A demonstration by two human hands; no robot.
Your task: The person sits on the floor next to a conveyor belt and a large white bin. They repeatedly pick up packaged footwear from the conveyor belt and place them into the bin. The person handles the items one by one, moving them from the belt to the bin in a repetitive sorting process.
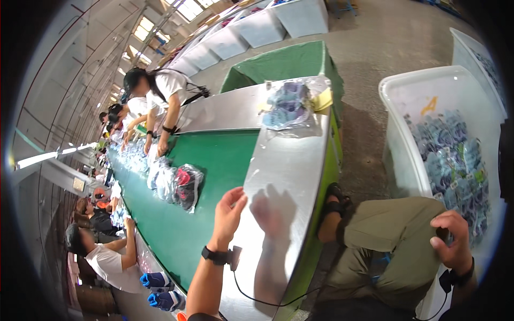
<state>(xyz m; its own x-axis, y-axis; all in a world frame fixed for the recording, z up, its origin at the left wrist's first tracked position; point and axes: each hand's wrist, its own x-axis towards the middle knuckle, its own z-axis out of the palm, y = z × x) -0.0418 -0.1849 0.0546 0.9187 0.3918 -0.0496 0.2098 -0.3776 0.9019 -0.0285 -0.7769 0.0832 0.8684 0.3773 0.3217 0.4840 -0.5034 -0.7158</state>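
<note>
Above the bare metal end of the worktable [278, 182], my left hand [229, 216] is raised with its fingers loosely bent and apart, holding nothing. My right hand [454, 241] hovers by my right knee, beside the large white bin [401, 117]; a gap shows between its thumb and curved fingers, and nothing is in it. Pairs of shoes in clear plastic bags [474, 176] fill that bin. At the table's far corner lies a clear bag of light blue shoes [287, 104]. A bagged black and red pair [188, 187] rests on the green conveyor belt [219, 160].
Several bagged shoes [136, 158] lie farther along the belt. A co-worker [166, 96] reaches over them; another [107, 257] sits along the left side. Blue shoes [160, 291] stand at the lower left edge. Behind the table is a green-lined bin [284, 64], with white bins [262, 29] beyond.
</note>
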